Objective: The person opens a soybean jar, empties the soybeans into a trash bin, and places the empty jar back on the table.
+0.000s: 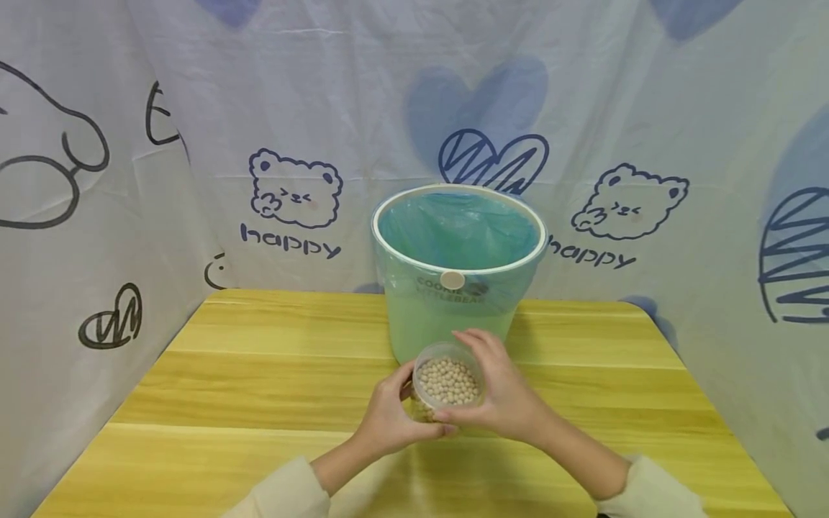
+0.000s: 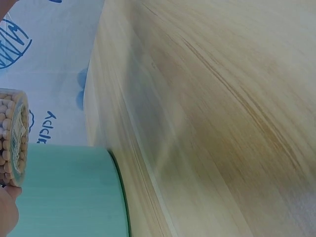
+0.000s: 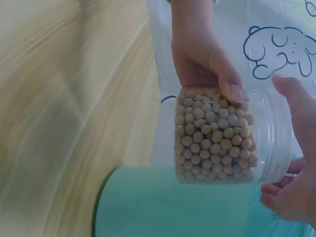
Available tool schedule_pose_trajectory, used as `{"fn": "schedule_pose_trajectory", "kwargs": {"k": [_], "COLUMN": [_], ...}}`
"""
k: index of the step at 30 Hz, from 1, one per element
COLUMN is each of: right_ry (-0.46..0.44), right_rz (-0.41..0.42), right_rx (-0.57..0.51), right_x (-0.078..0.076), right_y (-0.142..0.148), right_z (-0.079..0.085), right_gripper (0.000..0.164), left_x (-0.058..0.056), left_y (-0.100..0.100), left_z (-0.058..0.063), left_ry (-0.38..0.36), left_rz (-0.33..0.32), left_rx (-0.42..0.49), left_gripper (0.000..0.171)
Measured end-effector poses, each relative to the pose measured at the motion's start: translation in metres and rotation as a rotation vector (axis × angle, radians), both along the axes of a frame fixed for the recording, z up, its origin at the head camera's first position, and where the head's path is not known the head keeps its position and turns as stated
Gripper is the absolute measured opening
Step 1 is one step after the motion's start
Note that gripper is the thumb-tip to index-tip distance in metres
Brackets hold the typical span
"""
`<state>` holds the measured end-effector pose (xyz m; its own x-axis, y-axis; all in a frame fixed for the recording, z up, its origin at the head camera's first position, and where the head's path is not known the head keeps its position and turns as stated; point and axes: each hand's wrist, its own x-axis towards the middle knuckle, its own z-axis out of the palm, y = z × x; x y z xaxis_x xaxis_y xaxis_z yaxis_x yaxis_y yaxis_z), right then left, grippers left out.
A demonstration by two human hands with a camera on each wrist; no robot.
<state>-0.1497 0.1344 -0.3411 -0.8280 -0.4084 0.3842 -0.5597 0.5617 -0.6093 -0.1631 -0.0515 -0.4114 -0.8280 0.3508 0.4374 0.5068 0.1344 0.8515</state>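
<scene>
Fingers (image 3: 230,88) hold a clear, cylindrical jar (image 3: 267,136) mostly filled with beige balls (image 3: 213,140).

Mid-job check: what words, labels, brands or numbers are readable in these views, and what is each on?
"happy": backdrop cloth, under the left bear drawing.
"happy": same cloth, under the right bear drawing; first letter partly hidden.
"COOKIE": front of the bin.
"LITTLEBEA", last letter unclear: same bin, just below, faint.
Too blurred to read: marks on the label at the base of the jar.
No numbers readable.
</scene>
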Motion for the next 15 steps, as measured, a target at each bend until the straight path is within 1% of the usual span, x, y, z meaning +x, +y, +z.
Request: {"fn": "schedule_pose_trajectory", "kwargs": {"k": [4,10,13,15], "right_ry": [-0.002,0.007,0.013,0.018], "right_rz": [-0.038,-0.134,-0.149,-0.140], "right_rx": [-0.005,-0.056,-0.075,-0.080], "right_x": [0.001,0.003,0.004,0.003], "right_y": [-0.005,-0.012,-0.013,-0.013], "right_z": [-0.004,-0.011,-0.011,-0.011], "right_gripper": [0.093,0.090,0.088,0.087], "left_x": [0.000,0.000,0.000,0.000], "left_y": [0.000,0.001,0.002,0.002], "left_z": [0.000,0.000,0.001,0.002], "left_ry": [-0.008,0.000,0.013,0.017], "left_rz": [0.008,0.015,0.014,0.013], "left_rx": [0.005,0.015,0.018,0.018], "left_gripper": [0.078,0.076,0.075,0.075]}}
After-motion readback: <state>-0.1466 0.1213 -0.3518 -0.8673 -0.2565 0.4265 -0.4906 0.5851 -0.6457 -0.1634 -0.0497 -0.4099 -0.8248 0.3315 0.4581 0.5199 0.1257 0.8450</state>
